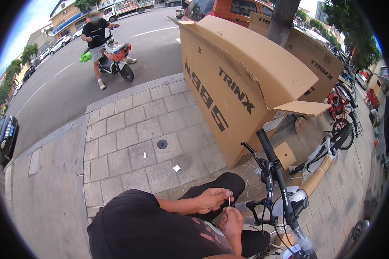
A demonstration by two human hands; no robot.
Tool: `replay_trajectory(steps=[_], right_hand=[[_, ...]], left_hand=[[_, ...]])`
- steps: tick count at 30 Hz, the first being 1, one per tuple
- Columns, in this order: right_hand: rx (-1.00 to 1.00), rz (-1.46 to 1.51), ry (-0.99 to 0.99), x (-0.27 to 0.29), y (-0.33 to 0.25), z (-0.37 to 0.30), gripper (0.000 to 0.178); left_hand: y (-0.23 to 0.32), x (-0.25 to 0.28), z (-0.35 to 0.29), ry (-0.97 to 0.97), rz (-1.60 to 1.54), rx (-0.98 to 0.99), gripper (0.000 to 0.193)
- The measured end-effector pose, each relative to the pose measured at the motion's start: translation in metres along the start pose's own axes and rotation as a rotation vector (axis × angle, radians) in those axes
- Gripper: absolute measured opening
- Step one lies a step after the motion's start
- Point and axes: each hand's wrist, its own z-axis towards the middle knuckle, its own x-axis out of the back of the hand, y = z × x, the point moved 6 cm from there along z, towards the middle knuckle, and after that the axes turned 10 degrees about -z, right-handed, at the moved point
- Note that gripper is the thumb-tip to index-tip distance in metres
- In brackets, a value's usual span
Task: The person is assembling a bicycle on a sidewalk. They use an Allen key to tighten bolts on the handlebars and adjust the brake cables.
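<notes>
Slim pale piece (229, 201) is held between both hands, long axis near-upright in view | upper end is pinched by left hand (215, 199), lower by right hand (232, 222) | bicycle handlebar (282, 186) is seen rightward, nearer right hand.

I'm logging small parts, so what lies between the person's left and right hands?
In the head view, a thin pale piece bridges the left hand and right hand; its kind is unclear.
</notes>
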Motion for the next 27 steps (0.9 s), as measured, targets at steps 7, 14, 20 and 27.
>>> replay_trajectory(steps=[7,14,20,27], right_hand=[[-0.033,-0.006,0.033,0.0042,0.0006,-0.0038,0.015],[-0.014,0.019,0.02,0.0062,0.0012,-0.0046,0.016],[-0.005,0.019,0.022,0.0075,0.0035,-0.0026,0.016],[-0.007,0.022,0.018,0.0076,0.0036,-0.0025,0.016]], left_hand=[[-0.0088,0.0023,0.0041,-0.006,0.004,0.016,0.02],[-0.008,-0.0042,0.0026,-0.011,-0.013,0.005,0.02],[-0.0092,-0.0014,0.0046,0.001,-0.013,0.007,0.02],[-0.009,-0.0019,0.0037,0.002,-0.022,0.008,0.021]])
